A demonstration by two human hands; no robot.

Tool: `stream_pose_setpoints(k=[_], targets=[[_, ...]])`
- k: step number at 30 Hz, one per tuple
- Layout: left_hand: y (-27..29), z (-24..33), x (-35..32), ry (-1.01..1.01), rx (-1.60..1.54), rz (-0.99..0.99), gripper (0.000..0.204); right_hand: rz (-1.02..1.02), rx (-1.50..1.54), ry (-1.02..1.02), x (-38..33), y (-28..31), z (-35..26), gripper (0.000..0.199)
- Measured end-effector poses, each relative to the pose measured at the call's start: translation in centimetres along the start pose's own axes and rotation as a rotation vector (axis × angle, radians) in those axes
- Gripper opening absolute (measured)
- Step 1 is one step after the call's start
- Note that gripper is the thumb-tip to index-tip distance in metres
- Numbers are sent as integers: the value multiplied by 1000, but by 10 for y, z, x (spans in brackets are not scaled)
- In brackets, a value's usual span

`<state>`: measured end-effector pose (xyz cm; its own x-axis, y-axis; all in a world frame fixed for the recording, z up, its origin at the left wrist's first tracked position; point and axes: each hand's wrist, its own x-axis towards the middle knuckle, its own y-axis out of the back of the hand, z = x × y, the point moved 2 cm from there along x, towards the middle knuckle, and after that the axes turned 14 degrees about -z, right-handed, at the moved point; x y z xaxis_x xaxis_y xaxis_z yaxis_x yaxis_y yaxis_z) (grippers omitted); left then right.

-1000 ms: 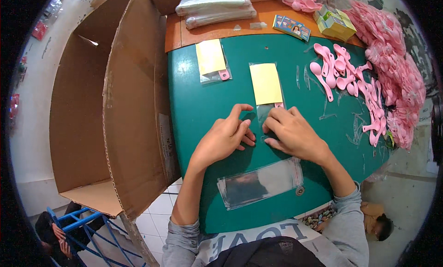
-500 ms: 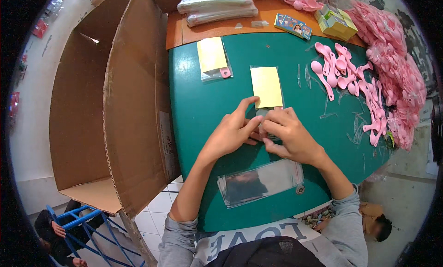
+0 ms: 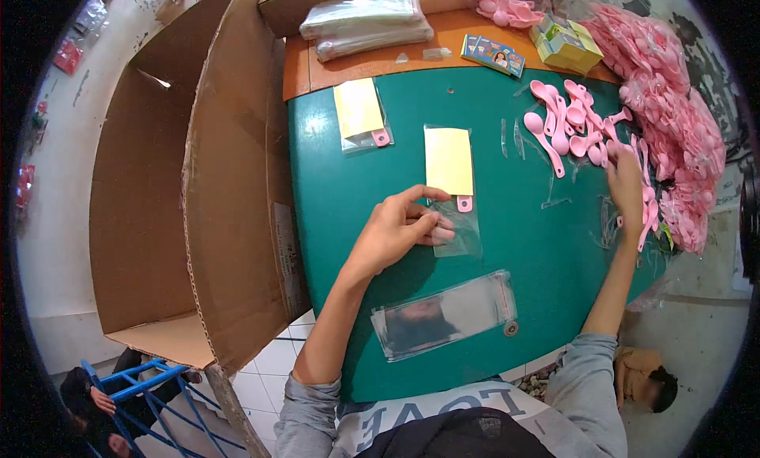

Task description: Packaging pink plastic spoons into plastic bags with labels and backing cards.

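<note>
A clear plastic bag (image 3: pixel 457 240) lies on the green table with a yellow card (image 3: pixel 449 161) inside. The holed end of a pink handle (image 3: pixel 465 204) shows below the card. My left hand (image 3: pixel 404 228) pinches the near part of this bag between thumb and fingers. Far to the right, my right hand (image 3: pixel 625 181) is over a loose pile of pink spoons (image 3: pixel 560 137); its fingertips are among them, and whether they grip one cannot be made out. Another bag with a yellow card (image 3: pixel 359 108) and pink handle lies at the back left.
A stack of clear bags (image 3: pixel 443 315) lies near me. Large cardboard boxes (image 3: pixel 237 181) stand at the left. At the back are plastic packs (image 3: pixel 364 19), printed cards (image 3: pixel 492 54) and a yellow box (image 3: pixel 568 46). Bagged pink spoons (image 3: pixel 673 117) heap along the right. People sit at both lower sides.
My right hand has left the bag and moved right to the spoon pile. My left hand stays at the bag, whose clear near end now lies spread out.
</note>
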<state>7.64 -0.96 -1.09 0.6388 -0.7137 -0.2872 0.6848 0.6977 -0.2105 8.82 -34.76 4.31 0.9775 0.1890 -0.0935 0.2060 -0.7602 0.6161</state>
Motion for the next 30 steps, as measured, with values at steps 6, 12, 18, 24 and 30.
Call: stream_pose_setpoints(k=[6, 12, 18, 24, 30], targets=[[4, -2, -2, -28, -76, -6, 24, -84, -377, 326, 2, -79, -50, 55], [5, 2, -6, -93, -211, -30, 21, -91, -247, 410, 4, -153, -62, 33], [3, 7, -8, -167, 52, 46, 18, -36, 27, 383, 4, -140, -58, 17], [-6, 0, 4, -231, 721, 215, 15, -183, 451, 161, 5, -141, -43, 10], [-2, -6, 5, -59, 571, 268, 19, -250, 771, -51, 5, -152, -33, 12]])
